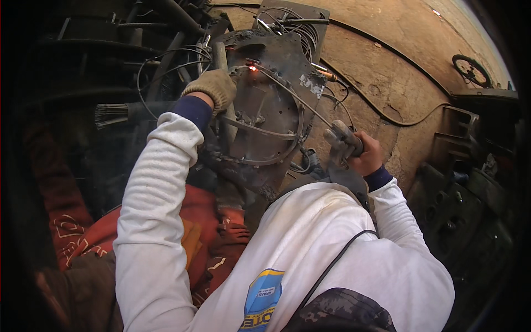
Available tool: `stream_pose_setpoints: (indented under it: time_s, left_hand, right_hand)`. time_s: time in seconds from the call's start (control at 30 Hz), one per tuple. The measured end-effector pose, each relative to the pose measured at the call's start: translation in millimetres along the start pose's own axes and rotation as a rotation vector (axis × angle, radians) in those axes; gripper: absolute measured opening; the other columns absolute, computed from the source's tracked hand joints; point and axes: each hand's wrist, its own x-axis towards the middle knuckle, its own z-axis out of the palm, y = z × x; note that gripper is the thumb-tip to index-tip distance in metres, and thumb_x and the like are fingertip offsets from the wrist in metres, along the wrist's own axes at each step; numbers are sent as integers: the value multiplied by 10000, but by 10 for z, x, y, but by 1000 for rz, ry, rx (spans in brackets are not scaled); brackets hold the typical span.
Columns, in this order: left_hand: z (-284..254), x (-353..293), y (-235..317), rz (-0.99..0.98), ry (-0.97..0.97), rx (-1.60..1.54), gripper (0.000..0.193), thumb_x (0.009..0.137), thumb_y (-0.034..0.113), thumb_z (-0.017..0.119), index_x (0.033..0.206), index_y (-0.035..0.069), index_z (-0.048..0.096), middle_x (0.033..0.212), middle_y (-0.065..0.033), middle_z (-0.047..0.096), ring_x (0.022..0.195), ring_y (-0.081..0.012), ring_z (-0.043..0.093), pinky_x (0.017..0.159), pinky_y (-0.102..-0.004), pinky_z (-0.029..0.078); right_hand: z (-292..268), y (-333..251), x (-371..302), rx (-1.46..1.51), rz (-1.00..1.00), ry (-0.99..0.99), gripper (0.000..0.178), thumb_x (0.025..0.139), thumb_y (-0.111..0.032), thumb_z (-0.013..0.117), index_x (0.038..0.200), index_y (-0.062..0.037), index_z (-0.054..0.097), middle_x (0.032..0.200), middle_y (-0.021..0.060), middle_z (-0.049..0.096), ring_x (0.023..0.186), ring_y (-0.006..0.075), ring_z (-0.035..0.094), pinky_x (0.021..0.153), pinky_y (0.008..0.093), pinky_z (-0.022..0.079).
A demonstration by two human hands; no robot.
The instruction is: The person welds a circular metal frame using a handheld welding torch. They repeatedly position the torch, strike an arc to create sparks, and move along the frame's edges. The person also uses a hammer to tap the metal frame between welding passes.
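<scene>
My left hand (214, 90), in a tan work glove, is closed around an upright metal bar (219, 55) beside a dark steel plate assembly (271, 110). My bare right hand (366, 155) grips an electrode holder (344, 137). From its jaws a long thin welding rod (301, 99) slants up and left over the plate. A small orange-red spot (253, 68) glows at the rod's far end, near a dark opening in the plate. Curved metal strips (265, 131) arc across the assembly below it. Thin smoke hangs around the work.
A coil of cable (301, 30) lies behind the assembly. A long hose (381, 116) snakes over the brown ground. A bundle of thin rods (112, 115) juts out at left, near red fabric (202, 213). Dark machinery (464, 210) stands at right, a wheel (471, 70) farther back.
</scene>
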Motion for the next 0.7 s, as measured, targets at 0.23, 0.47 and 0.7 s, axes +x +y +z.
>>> stream_pose_setpoints:
  time_s: [0.23, 0.47, 0.7]
  left_hand:
    - [53, 75, -23, -13, -18, -52, 381, 944, 285, 389, 1117, 38, 622, 1077, -256, 621, 1040, -415, 582, 899, -448, 475]
    - [102, 129, -84, -7, -48, -43, 412, 978, 307, 313, 1176, 64, 582, 1094, -271, 603, 1046, -425, 570, 913, -466, 457]
    - [70, 51, -37, -40, 46, -134, 426, 953, 351, 386, 1150, 19, 565, 1073, -289, 602, 1062, -431, 563, 905, -476, 450]
  right_hand:
    - [57, 56, -4, 9, 27, -36, 350, 623, -99, 766, 937, -48, 621, 792, 134, 643, 722, 313, 651, 634, 364, 505]
    - [90, 45, 42, 59, 71, 2, 328, 628, -61, 737, 932, -32, 618, 775, 137, 638, 707, 304, 651, 631, 344, 500]
    - [46, 96, 118, 123, 50, 52, 318, 637, -23, 717, 939, -15, 615, 782, 141, 647, 694, 252, 662, 635, 304, 500]
